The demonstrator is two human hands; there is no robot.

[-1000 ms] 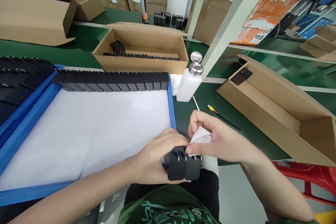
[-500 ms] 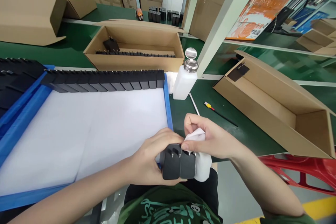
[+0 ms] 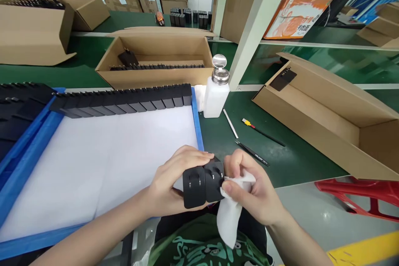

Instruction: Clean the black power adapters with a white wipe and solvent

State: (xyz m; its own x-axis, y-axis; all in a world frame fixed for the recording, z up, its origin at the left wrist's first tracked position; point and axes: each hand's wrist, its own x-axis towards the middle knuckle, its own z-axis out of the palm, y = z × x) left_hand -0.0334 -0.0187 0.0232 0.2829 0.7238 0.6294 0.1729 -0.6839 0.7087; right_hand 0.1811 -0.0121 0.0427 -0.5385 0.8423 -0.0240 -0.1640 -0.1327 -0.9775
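My left hand grips two black plug adapters side by side, prong faces toward me, just off the near right corner of the blue tray. My right hand pinches a white cloth against the right side of the adapters; the cloth hangs down below my fingers. A row of several black adapters lines the tray's far edge on white paper.
A white dispenser bottle with a metal cap stands right of the tray. A white stick, a yellow-tipped tool and black tweezers lie on the green mat. Open cardboard boxes sit behind and to the right. A red stool is below.
The cloth slid from the top of the adapters to their right side and now hangs down. Both hands shifted slightly left; the tweezers are now uncovered.
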